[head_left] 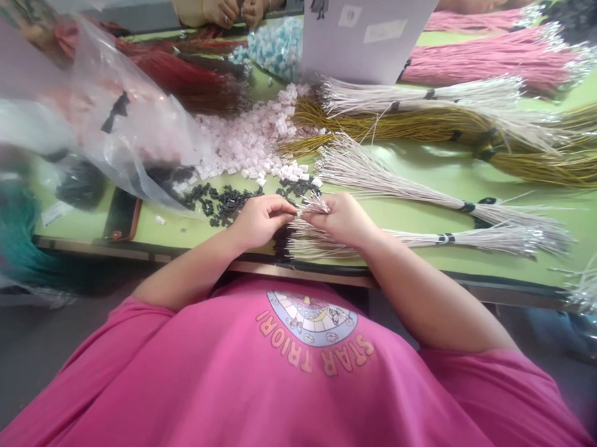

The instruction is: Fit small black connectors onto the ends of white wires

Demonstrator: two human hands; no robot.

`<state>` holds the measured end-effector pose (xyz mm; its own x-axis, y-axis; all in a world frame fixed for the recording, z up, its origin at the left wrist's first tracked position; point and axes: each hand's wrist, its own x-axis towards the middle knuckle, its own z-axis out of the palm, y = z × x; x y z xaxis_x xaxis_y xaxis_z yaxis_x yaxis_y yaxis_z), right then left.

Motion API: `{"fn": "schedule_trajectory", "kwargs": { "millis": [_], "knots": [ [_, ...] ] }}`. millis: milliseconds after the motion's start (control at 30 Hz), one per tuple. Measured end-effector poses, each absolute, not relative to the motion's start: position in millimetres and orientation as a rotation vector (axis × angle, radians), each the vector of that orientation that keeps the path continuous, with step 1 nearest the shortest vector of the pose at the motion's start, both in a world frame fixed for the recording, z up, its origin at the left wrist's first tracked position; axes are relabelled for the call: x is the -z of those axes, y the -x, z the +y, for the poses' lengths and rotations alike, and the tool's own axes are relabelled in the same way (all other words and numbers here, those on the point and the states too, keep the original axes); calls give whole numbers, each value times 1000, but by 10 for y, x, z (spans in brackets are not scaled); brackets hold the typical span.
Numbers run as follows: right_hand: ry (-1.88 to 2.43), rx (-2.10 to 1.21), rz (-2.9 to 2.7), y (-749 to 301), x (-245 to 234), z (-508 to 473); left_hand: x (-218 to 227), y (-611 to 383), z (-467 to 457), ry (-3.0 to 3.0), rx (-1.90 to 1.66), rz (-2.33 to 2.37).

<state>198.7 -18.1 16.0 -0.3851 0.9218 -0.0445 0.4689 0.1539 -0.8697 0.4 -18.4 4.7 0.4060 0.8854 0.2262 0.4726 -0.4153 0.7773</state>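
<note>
Light green, the desk (506,269) runs across the frame, with the wearer's pink shirt (269,409) filling the bottom. At the left edge hangs a blurred teal bundle (15,225), and right of it a clear plastic bag (152,146) slumps over the upper left. Just below the bag lies a dark flat object with a reddish edge (123,218). Red strands (186,77) spread behind the bag, and at the top left of centre a co-worker's two hands (220,8) meet near a bag of pale blue and white pieces (278,45). Small white pieces (253,138) heap left of centre, with black pieces (222,203) scattered below them. Beside these, at mid-frame, the left hand (261,223) brings thumb and forefinger together at the wire tips; whether something tiny sits between them I cannot tell. Facing it, the right hand (346,219) is closed around a bunch of white wires (315,203), their silvery ends poking out towards the left hand. Under and right of that hand lies a banded white bundle (428,239). Upward from there come another white bundle (395,182), olive-yellow wires (423,127) and, at upper right, pink wires (487,60).
</note>
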Motion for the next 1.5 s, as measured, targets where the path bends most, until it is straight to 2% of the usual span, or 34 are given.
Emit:
{"fn": "schedule_trajectory", "kwargs": {
  "millis": [233,367,500,633,800,1100,1300,1500],
  "knots": [
    [1332,-1233,-1914,-1970,-184,-203,36,-9,-155,-2134,-980,923],
    [1317,-1212,-1927,-1972,-156,-187,31,-32,-169,-2191,-958,947],
    [1282,-1194,-1911,-1967,-88,-164,-114,37,-204,-2246,-736,1101],
    [1196,-1039,-1928,-1981,-63,-154,-253,368,-78,-2287,-492,1255],
    [1306,-1029,-1958,-2018,-119,-158,-135,970,369,-2270,-345,1826],
    [1372,-1165,-1997,-2020,-229,-175,-81,998,549,-2239,-18,1833],
    [1367,-1168,-1959,-2015,-222,-177,-304,734,232,-2195,-247,1861],
    [1329,-1193,-1875,-2004,-206,-199,-334,206,-203,-1897,-531,1202]
  ]
}}
